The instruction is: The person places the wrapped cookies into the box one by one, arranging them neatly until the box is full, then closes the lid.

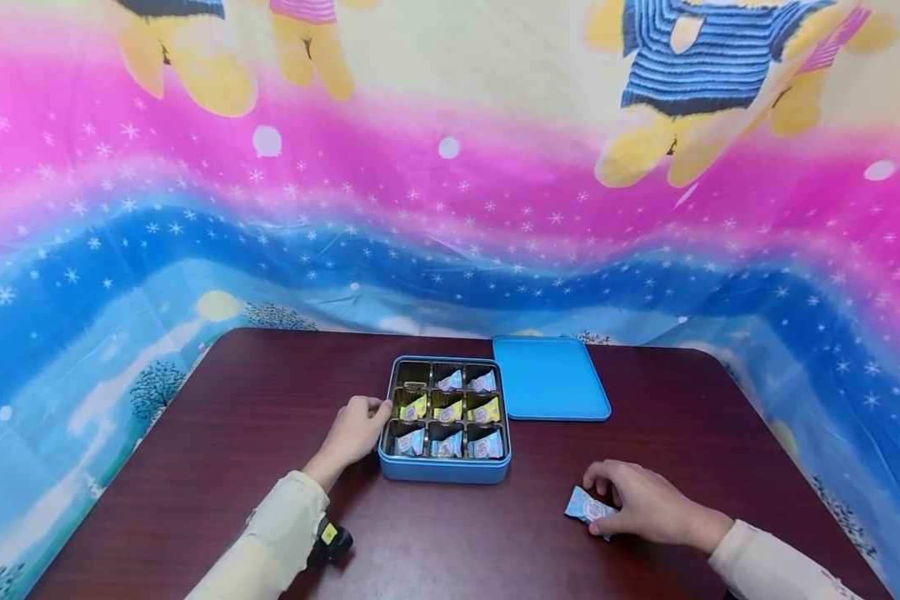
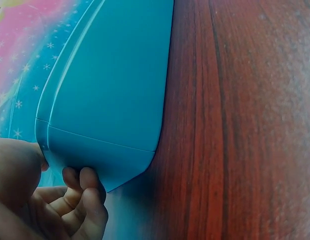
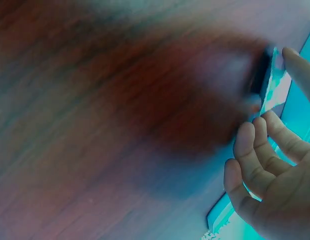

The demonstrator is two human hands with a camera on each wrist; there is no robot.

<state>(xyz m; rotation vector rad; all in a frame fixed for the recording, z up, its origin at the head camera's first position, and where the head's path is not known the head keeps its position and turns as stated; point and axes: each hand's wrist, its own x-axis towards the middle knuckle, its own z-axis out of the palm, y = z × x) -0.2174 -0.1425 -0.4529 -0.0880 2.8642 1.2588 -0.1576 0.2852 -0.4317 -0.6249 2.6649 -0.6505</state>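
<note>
A blue square tin with a dark divided insert stands at the middle of the table. My left hand holds its left side; in the left wrist view the curled fingers lie against the tin's outer wall, thumb tip hidden by the edge. Blue wrapped candies fill the front row, yellow ones the middle row, and two pale blue-pink ones the back row. No candy shows in the back-left compartment. To the tin's right, my right hand pinches a blue wrapped candy between thumb and fingers, low over the table.
The tin's blue lid lies flat behind and right of the tin, close to its side. A dark wooden table bears everything. Behind it hangs a printed cloth. A black device is strapped at my left wrist.
</note>
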